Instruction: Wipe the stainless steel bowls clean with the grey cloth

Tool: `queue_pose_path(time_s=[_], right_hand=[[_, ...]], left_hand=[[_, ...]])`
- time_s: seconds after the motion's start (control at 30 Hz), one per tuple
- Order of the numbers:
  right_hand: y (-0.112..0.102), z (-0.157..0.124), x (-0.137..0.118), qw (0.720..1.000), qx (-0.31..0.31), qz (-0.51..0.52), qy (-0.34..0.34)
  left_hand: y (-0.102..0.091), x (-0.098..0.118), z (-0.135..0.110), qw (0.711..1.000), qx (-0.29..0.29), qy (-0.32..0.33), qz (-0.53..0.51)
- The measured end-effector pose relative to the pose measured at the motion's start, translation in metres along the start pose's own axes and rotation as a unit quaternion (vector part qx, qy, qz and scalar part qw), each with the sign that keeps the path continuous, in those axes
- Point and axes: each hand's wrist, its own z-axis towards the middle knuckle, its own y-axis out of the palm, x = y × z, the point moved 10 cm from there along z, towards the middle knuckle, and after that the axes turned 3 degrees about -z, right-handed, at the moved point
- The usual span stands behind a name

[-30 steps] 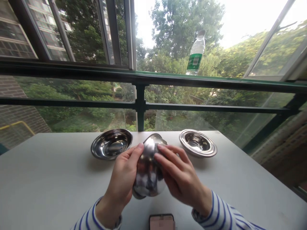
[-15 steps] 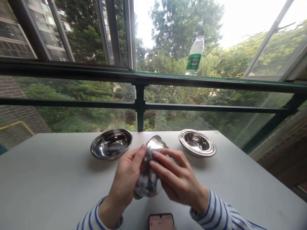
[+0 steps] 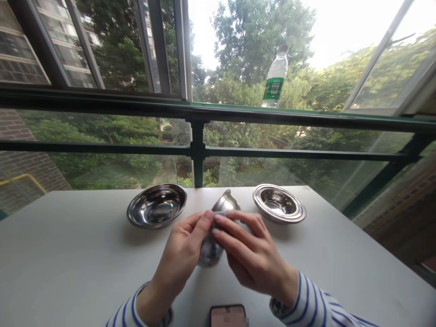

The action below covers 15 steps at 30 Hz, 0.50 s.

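A shiny stainless steel bowl (image 3: 209, 252) is raised above the white table, tilted, between my two hands. My left hand (image 3: 184, 250) is closed on its left side, thumb on top and the other fingers hidden behind it. On the right, my right hand (image 3: 254, 247) lies over the bowl with its fingers bent and pressed against the metal, their tips near my left thumb. Both hands cover much of the bowl, and its lower part is slightly blurred. A greyish patch shows by the fingertips; I cannot tell what it is.
A wide metal bowl (image 3: 156, 206) rests at the table's back left, a rimmed metal bowl (image 3: 296, 209) at the back right. A phone (image 3: 227, 316) lies at the near edge of the white table (image 3: 85, 259). Behind, a bottle (image 3: 275, 79) stands on the green railing (image 3: 306, 119).
The held bowl has turned between my hands, and its lower end now sits higher. My left hand has shifted slightly up and right; my right hand stays nearly in place.
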Motion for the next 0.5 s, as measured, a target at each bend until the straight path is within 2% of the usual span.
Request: queue_pose_path(time_s=[0.1,0.23,0.3,0.37,0.5], right_hand=[[0.001,0.0,-0.004,1.0,-0.007,-0.007,-0.024],[-0.004,-0.002,0.035,0.995,0.034,0.043,0.085],[-0.004,-0.003,0.042,0.991,0.039,0.058,0.113],[-0.001,-0.002,0.032,0.995,0.022,0.054,0.086],[0.005,-0.001,-0.001,0.999,-0.022,0.027,-0.012]], left_hand=[[0.002,-0.001,-0.001,1.0,-0.01,-0.007,-0.009],[0.002,-0.003,-0.002,1.0,0.005,-0.017,-0.023],[0.0,-0.002,-0.002,0.999,0.024,-0.016,-0.032],[0.0,-0.002,-0.002,0.999,0.028,-0.018,-0.035],[0.0,-0.002,-0.001,0.999,0.009,-0.017,-0.033]])
